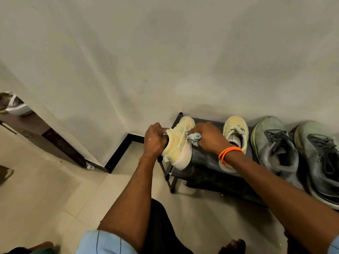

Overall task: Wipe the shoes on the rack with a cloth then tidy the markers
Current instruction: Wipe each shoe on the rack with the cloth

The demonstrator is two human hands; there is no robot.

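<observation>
Wiping the pale yellow sneaker [178, 143] over the left end of the black shoe rack [205, 158].

My left hand [154, 140] grips its heel collar, the stiffest hold, I judge; it seems light and soft-sided. My right hand [209, 138] bunches the grey cloth [194, 138] against its side. No markers in view.

The person is wearing a light blue short sleeve [106, 241] with thin dark stitched lines running down it; a sliver of the same blue is showing at the other arm [334, 246]. Two bright orange bands [230, 154] are circling the right wrist. Both forearms are showing bare below the sleeves.
</observation>
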